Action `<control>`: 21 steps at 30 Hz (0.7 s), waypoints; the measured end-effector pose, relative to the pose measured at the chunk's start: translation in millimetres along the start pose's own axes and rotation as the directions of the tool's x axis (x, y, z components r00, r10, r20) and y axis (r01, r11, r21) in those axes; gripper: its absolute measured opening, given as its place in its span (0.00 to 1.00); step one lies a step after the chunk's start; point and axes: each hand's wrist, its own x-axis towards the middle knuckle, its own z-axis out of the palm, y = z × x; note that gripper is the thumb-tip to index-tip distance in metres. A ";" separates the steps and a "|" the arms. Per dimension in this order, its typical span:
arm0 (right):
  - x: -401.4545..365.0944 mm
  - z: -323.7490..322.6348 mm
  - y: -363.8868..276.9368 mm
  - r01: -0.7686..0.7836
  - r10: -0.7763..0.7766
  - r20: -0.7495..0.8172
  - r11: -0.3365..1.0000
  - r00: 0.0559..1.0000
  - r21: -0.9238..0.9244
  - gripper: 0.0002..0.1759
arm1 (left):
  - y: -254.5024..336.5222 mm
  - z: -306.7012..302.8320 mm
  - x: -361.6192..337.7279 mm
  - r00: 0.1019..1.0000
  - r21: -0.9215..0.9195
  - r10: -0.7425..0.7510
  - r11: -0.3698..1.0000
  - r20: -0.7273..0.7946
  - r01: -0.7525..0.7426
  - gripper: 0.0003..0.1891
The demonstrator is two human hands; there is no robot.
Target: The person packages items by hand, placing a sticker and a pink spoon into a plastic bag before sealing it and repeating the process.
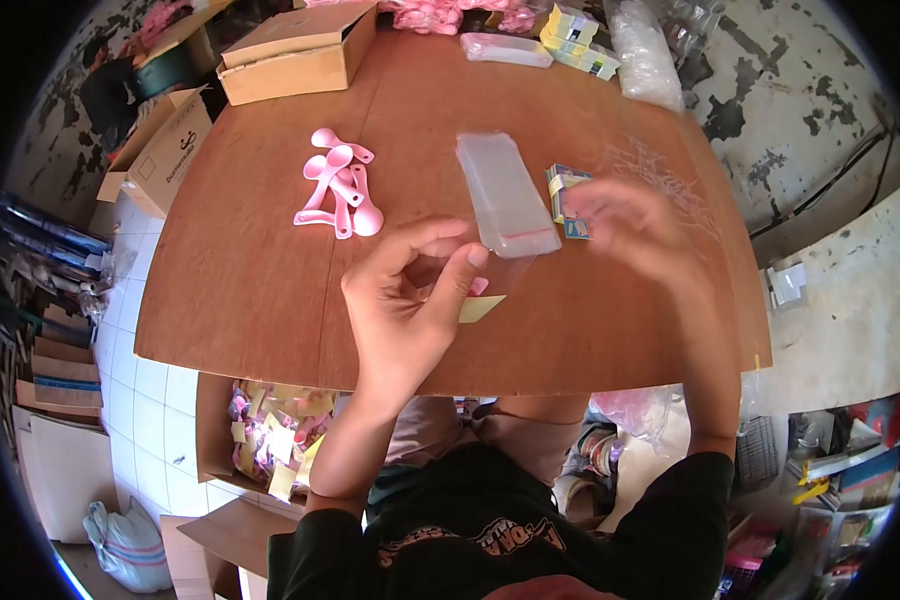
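My left hand (405, 305) is closed in a pinch over the front of the table, thumb against forefinger. It holds a clear plastic bag (511, 274), in or behind which show a bit of pink plastic (479, 287) and a pale yellow slip (482, 308). My right hand (635, 225) is smeared by motion beside a small stack of printed cards (558, 195); its grip cannot be made out. Between the hands lies a pile of clear flat bags (510, 190) with a red strip at the near end. Pink measuring spoons (340, 185) are heaped to the left.
Thin clear strips (660, 180) are scattered at the table's right. Along the back stand a cardboard box (295, 60), yellow card bundles (580, 45) and a plastic roll (645, 55). Below the front edge, a carton (215, 430) holds packed pieces. Another person (115, 90) is at far left.
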 end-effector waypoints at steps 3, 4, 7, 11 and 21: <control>3.6 63.1 -23.1 0.138 -0.139 0.041 0.990 0.989 0.036 0.17 | -2.4 1.8 -0.3 1.000 0.002 0.016 1.000 -0.006 -0.016 0.10; 5.6 77.1 -26.5 0.108 -0.109 0.003 0.988 0.994 0.110 0.16 | -2.8 0.3 -0.5 1.000 0.042 0.022 0.999 -0.011 -0.022 0.11; 6.6 93.5 -29.8 0.134 -0.116 -0.116 0.978 0.986 0.161 0.10 | -4.0 -8.3 -1.8 0.999 0.021 0.042 0.999 -0.012 -0.042 0.12; 5.6 98.6 -29.2 0.167 -0.146 -0.164 0.978 0.976 0.127 0.07 | -10.7 -20.0 -0.8 0.994 -0.193 -0.027 0.980 0.103 0.047 0.12; -3.7 109.7 -20.1 0.055 0.025 -0.186 0.908 0.982 0.416 0.08 | -23.3 -38.3 -5.4 0.981 -0.003 -0.110 0.994 0.161 0.112 0.09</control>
